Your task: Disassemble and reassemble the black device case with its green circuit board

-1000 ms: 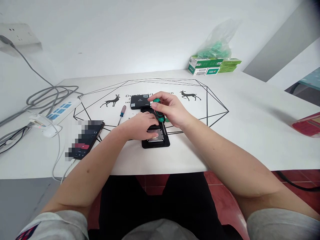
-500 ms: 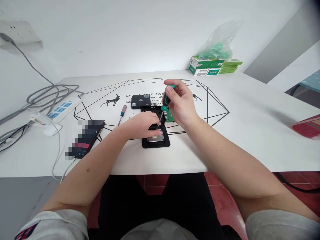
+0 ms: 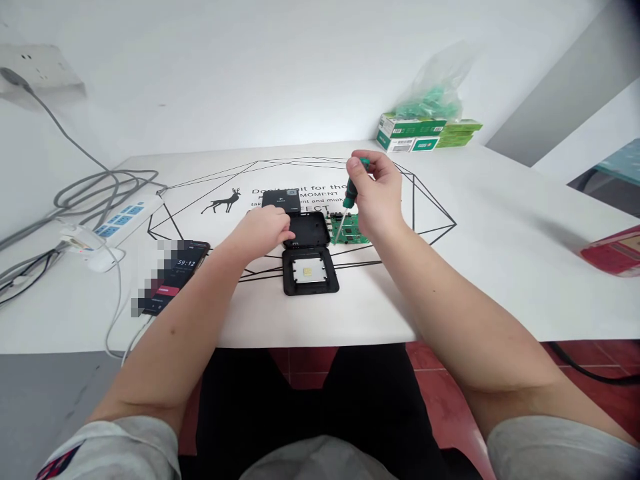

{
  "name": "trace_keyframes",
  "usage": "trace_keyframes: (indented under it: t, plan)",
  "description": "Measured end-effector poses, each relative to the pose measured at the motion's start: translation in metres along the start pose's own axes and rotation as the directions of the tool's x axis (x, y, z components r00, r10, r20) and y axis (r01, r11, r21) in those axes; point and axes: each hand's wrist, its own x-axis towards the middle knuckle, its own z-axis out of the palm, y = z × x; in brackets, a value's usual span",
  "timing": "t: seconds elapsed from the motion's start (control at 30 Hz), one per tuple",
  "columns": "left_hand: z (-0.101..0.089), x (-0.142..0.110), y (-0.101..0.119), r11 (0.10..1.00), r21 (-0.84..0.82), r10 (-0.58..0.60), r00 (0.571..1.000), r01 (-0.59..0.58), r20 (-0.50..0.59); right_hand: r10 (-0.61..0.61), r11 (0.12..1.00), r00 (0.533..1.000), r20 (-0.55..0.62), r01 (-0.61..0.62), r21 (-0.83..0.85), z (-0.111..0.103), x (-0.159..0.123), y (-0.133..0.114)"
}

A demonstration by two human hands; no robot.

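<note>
My right hand grips a screwdriver with a green and black handle. Its shaft slants down to the left, the tip over the near left corner of a green circuit board. My left hand is closed, fingers curled, at the left side of an empty black plastic case half; what it may hold is hidden. Nearest me lies another black case piece with a silver metal plate set in it, a small yellowish square on the plate. A closed black box sits behind my left hand.
To the left are a phone with a running timer, a white power strip and coiled grey cables. Green and white boxes under a plastic bag stand at the back right. A red package lies far right.
My left hand has left the metal plate and moved up and left. My right hand has lifted the screwdriver off the case and carried it right. The small screwdriver at left no longer shows.
</note>
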Motion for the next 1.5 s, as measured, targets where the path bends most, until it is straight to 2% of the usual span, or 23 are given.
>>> trace_keyframes:
  t: [0.1, 0.2, 0.23, 0.3, 0.37, 0.47, 0.53, 0.6, 0.63, 0.67, 0.7, 0.73, 0.77, 0.8, 0.83, 0.87, 0.93, 1.03, 1.13, 1.23, 1.3, 1.4, 1.5]
  plan:
    - [0.002, 0.002, -0.014, 0.984, 0.099, -0.149, 0.988, 0.145, 0.035, 0.091, 0.938, 0.996, -0.024, -0.093, -0.334, -0.013, 0.01, 0.007]
    - [0.004, 0.004, -0.022, 0.955, 0.146, -0.272, 0.959, 0.258, 0.083, 0.223, 0.72, 0.972, 0.071, -0.116, -0.684, -0.029, 0.019, 0.017]
    - [0.005, 0.004, -0.024, 0.947, 0.146, -0.3, 0.949, 0.285, 0.097, 0.324, 0.618, 0.939, 0.115, -0.117, -0.778, -0.034, 0.022, 0.022]
    - [0.007, 0.005, -0.027, 0.938, 0.129, -0.336, 0.934, 0.321, 0.124, 0.515, 0.396, 0.839, 0.177, -0.05, -0.917, -0.044, 0.025, 0.03]
    - [0.009, 0.005, -0.029, 0.937, 0.1, -0.345, 0.929, 0.334, 0.134, 0.582, 0.321, 0.794, 0.176, -0.025, -0.947, -0.052, 0.027, 0.035]
    - [0.01, 0.003, -0.034, 0.937, 0.023, -0.349, 0.934, 0.348, 0.073, 0.605, 0.295, 0.779, 0.164, -0.028, -0.955, -0.055, 0.025, 0.029]
    - [0.01, 0.002, -0.035, 0.933, -0.065, -0.354, 0.935, 0.354, 0.018, 0.587, 0.299, 0.792, 0.168, -0.019, -0.954, -0.052, 0.021, 0.016]
    - [0.01, 0.001, -0.035, 0.936, -0.148, -0.324, 0.946, 0.32, -0.005, 0.538, 0.346, 0.812, 0.225, 0.03, -0.938, -0.043, 0.015, -0.004]
    - [0.009, 0.001, -0.034, 0.942, -0.174, -0.291, 0.957, 0.286, -0.004, 0.507, 0.408, 0.807, 0.303, 0.085, -0.909, -0.037, 0.01, -0.015]
    - [0.009, 0.0, -0.032, 0.951, -0.193, -0.247, 0.969, 0.242, 0.002, 0.475, 0.535, 0.744, 0.47, 0.18, -0.826, -0.03, 0.004, -0.026]
    - [0.009, 0.0, -0.031, 0.959, -0.206, -0.195, 0.981, 0.193, 0.013, 0.424, 0.663, 0.646, 0.634, 0.255, -0.704, -0.023, -0.003, -0.037]
    - [0.01, -0.001, -0.029, 0.964, -0.221, -0.148, 0.989, 0.15, 0.023, 0.376, 0.758, 0.521, 0.766, 0.303, -0.578, -0.015, -0.012, -0.048]
    - [0.01, -0.002, -0.027, 0.964, -0.239, -0.109, 0.993, 0.115, 0.039, 0.322, 0.814, 0.416, 0.85, 0.337, -0.473, -0.008, -0.02, -0.057]
    - [0.01, -0.002, -0.026, 0.962, -0.257, -0.081, 0.995, 0.093, 0.055, 0.293, 0.833, 0.353, 0.889, 0.361, -0.418, 0.0, -0.029, -0.065]
    - [0.011, -0.003, -0.025, 0.959, -0.273, -0.064, 0.995, 0.081, 0.071, 0.306, 0.826, 0.304, 0.902, 0.385, -0.411, 0.006, -0.037, -0.071]
    - [0.011, -0.004, -0.024, 0.957, -0.281, -0.054, 0.994, 0.078, 0.091, 0.326, 0.807, 0.278, 0.904, 0.417, -0.419, 0.012, -0.044, -0.076]
    - [0.01, -0.004, -0.024, 0.957, -0.276, -0.05, 0.99, 0.084, 0.129, 0.316, 0.776, 0.271, 0.909, 0.477, -0.412, 0.02, -0.053, -0.081]
    - [0.009, -0.005, -0.023, 0.966, -0.237, -0.057, 0.982, 0.1, 0.183, 0.31, 0.769, 0.272, 0.911, 0.492, -0.408, 0.024, -0.057, -0.084]
    - [0.007, -0.004, -0.021, 0.969, -0.221, -0.066, 0.978, 0.11, 0.199, 0.255, 0.803, 0.321, 0.912, 0.455, -0.385, 0.02, -0.052, -0.085]
    - [0.005, -0.005, -0.019, 0.966, -0.228, -0.079, 0.976, 0.125, 0.202, 0.238, 0.823, 0.381, 0.893, 0.408, -0.394, 0.005, -0.045, -0.085]
    - [0.004, -0.005, -0.017, 0.963, -0.228, -0.091, 0.972, 0.141, 0.216, 0.365, 0.767, 0.372, 0.854, 0.4, -0.502, -0.009, -0.041, -0.084]
    - [0.001, -0.006, -0.014, 0.962, -0.224, -0.103, 0.966, 0.157, 0.236, 0.626, 0.602, 0.342, 0.701, 0.359, -0.713, -0.025, -0.036, -0.081]
    - [0.0, -0.007, -0.012, 0.963, -0.215, -0.109, 0.967, 0.16, 0.231, 0.688, 0.563, 0.326, 0.649, 0.326, -0.76, -0.029, -0.035, -0.076]
